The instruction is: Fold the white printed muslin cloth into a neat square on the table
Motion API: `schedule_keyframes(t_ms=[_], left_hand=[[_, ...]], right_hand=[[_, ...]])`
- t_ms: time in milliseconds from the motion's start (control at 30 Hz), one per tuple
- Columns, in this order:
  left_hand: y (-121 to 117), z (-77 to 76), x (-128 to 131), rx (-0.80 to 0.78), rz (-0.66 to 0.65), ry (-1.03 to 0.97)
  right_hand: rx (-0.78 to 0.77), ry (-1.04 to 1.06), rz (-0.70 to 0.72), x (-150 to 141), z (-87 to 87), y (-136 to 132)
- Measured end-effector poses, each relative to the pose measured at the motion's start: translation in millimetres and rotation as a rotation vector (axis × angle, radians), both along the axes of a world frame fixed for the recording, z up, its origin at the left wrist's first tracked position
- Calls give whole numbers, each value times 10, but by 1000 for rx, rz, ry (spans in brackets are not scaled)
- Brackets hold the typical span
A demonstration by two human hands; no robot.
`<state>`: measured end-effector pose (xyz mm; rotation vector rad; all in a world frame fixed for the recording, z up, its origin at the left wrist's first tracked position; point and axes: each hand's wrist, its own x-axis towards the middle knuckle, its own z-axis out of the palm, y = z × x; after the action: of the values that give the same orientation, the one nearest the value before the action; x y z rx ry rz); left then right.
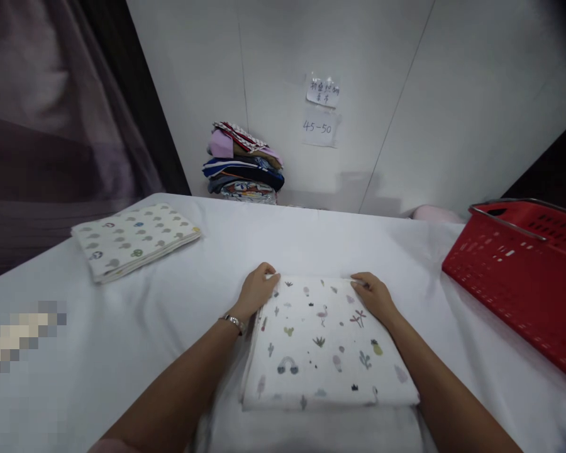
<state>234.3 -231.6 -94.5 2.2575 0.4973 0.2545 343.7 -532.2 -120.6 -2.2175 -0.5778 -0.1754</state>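
Note:
In front of me on the table lies a white cloth [330, 371], folded into a rectangle and printed with flamingos, cacti and a rainbow. My left hand [260, 290] has its fingers closed on the cloth's far left corner, and a metal bracelet [233, 323] circles that wrist. At the far right corner my right hand [370, 293] pinches the edge between thumb and fingers. Plain white fabric [311, 431] shows below the cloth's near edge; whether it belongs to the same cloth I cannot tell.
Another folded printed cloth [136, 238] lies at the table's far left. On the right stands a red plastic basket [519, 289] with a metal handle. Behind the table's far edge rises a pile of folded clothes [244, 165], against a wall with paper notes [321, 119].

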Motion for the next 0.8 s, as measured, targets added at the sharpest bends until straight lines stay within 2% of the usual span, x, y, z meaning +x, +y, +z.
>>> schedule_keyframes(t_ms=[100,200,300,400,500,600,700,800], left_hand=[[31,-17,3,-30,-18,-50],[25,86,-39,3,-44,-53],[-76,265,-156,215,-134,-180],[-238,343,-290,467,-378,-274],[-341,233,-342,617,-514,-171],[-347,68,-307,660,-511,-66],[-329,-18,-272,679,-484,-69],[-331,-36,-274,696,-472,-106]], right_hand=[[49,123,-51,-7,0,-4],[61,132,-67,-15,19,0],[53,125,-64,-19,21,5],[32,120,-56,-21,4,3],[2,107,-49,-4,-8,-11],[-39,80,-49,13,44,-24],[-141,-56,-17,-77,213,21],[-332,-272,120,-332,416,173]])
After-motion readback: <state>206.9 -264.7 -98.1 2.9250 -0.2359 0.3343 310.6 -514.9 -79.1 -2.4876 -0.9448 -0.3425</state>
